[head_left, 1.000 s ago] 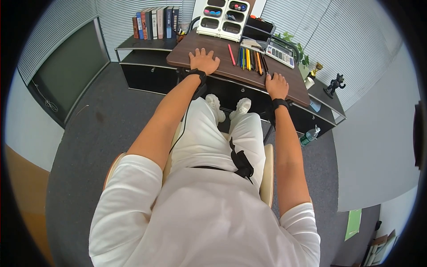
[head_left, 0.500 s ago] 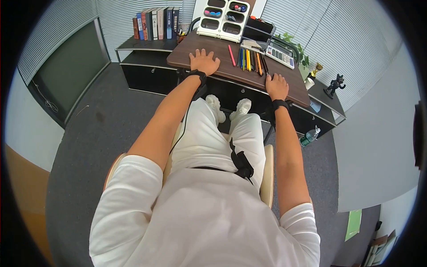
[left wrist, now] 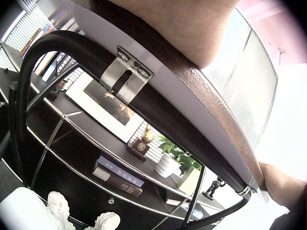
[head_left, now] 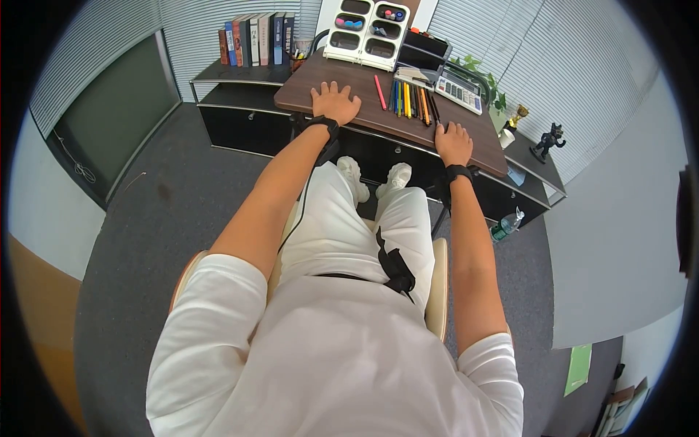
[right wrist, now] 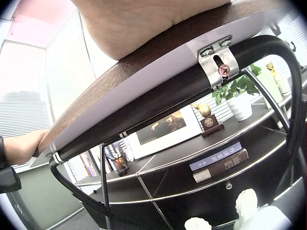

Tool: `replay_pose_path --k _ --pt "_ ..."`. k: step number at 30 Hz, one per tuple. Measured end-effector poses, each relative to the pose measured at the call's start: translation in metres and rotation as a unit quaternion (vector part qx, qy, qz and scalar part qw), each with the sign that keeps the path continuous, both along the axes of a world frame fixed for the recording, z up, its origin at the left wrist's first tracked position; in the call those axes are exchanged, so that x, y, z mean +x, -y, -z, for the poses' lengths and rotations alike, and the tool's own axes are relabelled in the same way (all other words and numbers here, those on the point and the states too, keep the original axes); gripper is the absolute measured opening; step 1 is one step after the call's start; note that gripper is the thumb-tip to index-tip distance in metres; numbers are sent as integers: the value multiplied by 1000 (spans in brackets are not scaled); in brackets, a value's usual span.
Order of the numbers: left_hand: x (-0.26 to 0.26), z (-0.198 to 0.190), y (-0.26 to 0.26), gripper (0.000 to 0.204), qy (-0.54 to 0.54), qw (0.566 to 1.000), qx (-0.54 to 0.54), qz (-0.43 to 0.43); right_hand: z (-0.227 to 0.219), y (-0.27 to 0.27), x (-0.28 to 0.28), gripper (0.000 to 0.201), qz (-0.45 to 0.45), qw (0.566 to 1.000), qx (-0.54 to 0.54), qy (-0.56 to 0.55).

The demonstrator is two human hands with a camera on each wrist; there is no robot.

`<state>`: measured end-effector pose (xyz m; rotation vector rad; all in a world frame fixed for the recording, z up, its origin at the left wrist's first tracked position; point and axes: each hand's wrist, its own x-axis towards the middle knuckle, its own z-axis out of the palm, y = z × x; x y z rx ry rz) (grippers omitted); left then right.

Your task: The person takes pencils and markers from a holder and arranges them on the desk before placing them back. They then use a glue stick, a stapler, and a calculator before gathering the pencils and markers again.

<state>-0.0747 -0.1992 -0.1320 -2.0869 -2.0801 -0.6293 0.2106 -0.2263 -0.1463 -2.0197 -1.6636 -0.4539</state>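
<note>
My left hand (head_left: 335, 103) rests palm down with fingers spread on the brown table (head_left: 306, 76), near its front left edge. On the front right edge lies my right hand (head_left: 454, 144), its fingers pointing forward and nothing held. Just beyond the right fingertips is a row of coloured pens (head_left: 411, 99), with a separate red pen (head_left: 380, 92) to its left. In the left wrist view the heel of the left hand (left wrist: 192, 28) sits on the tabletop's rim; in the right wrist view the right hand's heel (right wrist: 129, 28) does likewise.
A white organizer (head_left: 362, 36) with small items stands at the table's back, beside a stapler (head_left: 413, 75) and a calculator (head_left: 459, 92). Books (head_left: 258, 40) line the left shelf. A trophy (head_left: 517, 115) and black figurine (head_left: 547, 140) stand right; a bottle (head_left: 506, 225) is on the floor.
</note>
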Motion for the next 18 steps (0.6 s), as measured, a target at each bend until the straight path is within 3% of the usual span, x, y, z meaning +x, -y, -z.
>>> replay_pose_path --k 18 --pt "0 1 -1 57 0 1000 7 2 1 1 1 53 -7 1000 2 4"
